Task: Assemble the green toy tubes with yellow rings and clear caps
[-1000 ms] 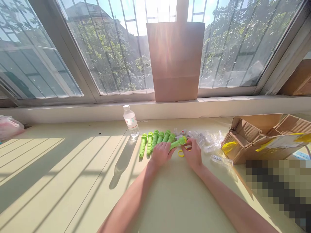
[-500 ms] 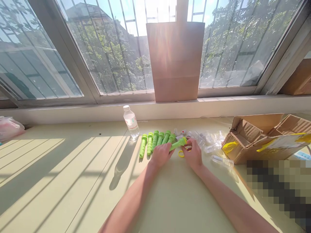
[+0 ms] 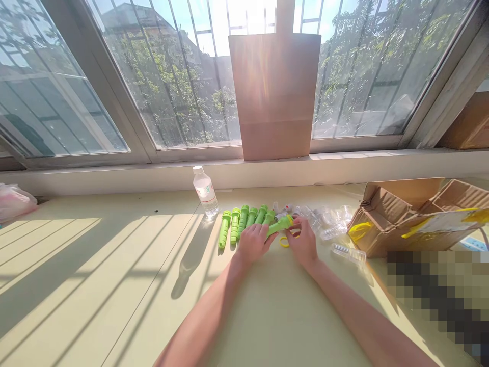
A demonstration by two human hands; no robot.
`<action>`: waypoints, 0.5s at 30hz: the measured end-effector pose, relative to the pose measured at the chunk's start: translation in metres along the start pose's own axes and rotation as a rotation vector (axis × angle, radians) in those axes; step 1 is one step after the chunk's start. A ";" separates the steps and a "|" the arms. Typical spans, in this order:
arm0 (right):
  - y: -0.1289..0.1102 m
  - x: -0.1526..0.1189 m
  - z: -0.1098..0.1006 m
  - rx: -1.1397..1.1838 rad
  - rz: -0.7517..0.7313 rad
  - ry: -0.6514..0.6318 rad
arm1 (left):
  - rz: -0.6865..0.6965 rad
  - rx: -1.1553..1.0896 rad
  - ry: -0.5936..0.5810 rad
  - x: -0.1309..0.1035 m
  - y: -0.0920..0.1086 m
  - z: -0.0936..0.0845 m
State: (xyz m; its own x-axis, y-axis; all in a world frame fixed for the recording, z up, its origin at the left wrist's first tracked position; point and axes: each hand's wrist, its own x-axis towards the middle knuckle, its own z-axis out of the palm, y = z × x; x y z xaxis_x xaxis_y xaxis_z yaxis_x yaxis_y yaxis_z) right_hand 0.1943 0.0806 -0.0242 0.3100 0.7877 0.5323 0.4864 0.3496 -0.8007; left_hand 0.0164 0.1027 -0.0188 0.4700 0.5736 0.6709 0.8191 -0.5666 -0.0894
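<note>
The left hand (image 3: pixel 252 243) has its fingers closed around the lower part of a green tube (image 3: pixel 278 227), the near end of which is concealed by the grip. The right hand (image 3: pixel 304 245) has its fingers drawn narrow at the opposite, wider end of the same tube, at the yellow band (image 3: pixel 291 220); the exact contact of each fingertip cannot be told. The green tube lies tilted between the two sets of fingers, its wider end directed up and toward the right fingers. A yellow ring (image 3: pixel 283 242) lies on the table (image 3: pixel 126 285), between the hands and just beside the right fingers. A row of green tubes (image 3: pixel 243 219) extends from beyond the left fingers to their left. The water bottle (image 3: pixel 206 194) stands upright past the left end of that row. Small white parts (image 3: pixel 287 208) lie beyond the held tube; they are too small to identify. Clear plastic tubes (image 3: pixel 329 219) are grouped to the right of the right fingers, and one separate clear tube (image 3: pixel 348 253) lies nearer the person. The open cardboard box (image 3: pixel 385 232) is located farther right.
</note>
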 end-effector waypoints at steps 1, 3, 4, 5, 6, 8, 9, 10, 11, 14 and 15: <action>0.000 0.000 0.000 -0.001 -0.004 -0.003 | -0.003 -0.001 -0.005 0.000 0.000 0.000; 0.001 0.000 0.000 -0.009 -0.017 -0.007 | -0.010 -0.008 -0.016 0.000 0.000 0.000; 0.001 0.000 0.000 -0.014 -0.026 -0.010 | -0.010 -0.014 -0.023 -0.001 0.000 0.000; 0.002 -0.001 0.000 -0.020 -0.035 -0.011 | -0.009 -0.023 -0.032 -0.001 0.000 0.000; 0.002 -0.001 0.000 -0.027 -0.043 -0.012 | -0.009 -0.032 -0.041 -0.001 0.000 0.001; 0.003 -0.001 -0.001 -0.040 -0.055 -0.012 | -0.018 -0.048 -0.058 -0.001 -0.001 0.003; 0.004 -0.002 -0.001 -0.046 -0.058 -0.010 | -0.026 -0.052 -0.062 -0.001 -0.001 0.004; 0.004 -0.002 -0.001 -0.051 -0.060 -0.010 | -0.034 -0.053 -0.063 -0.001 -0.002 0.004; 0.004 -0.002 -0.001 -0.053 -0.062 -0.010 | -0.040 -0.051 -0.059 -0.001 -0.002 0.005; 0.005 -0.002 0.000 -0.053 -0.061 -0.007 | -0.025 -0.039 -0.033 -0.002 -0.003 0.006; 0.005 -0.001 0.000 -0.052 -0.059 -0.002 | -0.009 -0.033 -0.017 -0.002 -0.004 0.006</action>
State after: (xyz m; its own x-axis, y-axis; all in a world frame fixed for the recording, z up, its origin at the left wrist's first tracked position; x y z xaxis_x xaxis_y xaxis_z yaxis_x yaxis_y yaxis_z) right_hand 0.1961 0.0815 -0.0291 0.2779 0.7678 0.5773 0.5457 0.3684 -0.7527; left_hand 0.0146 0.1072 -0.0239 0.4680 0.5886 0.6591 0.8124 -0.5802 -0.0588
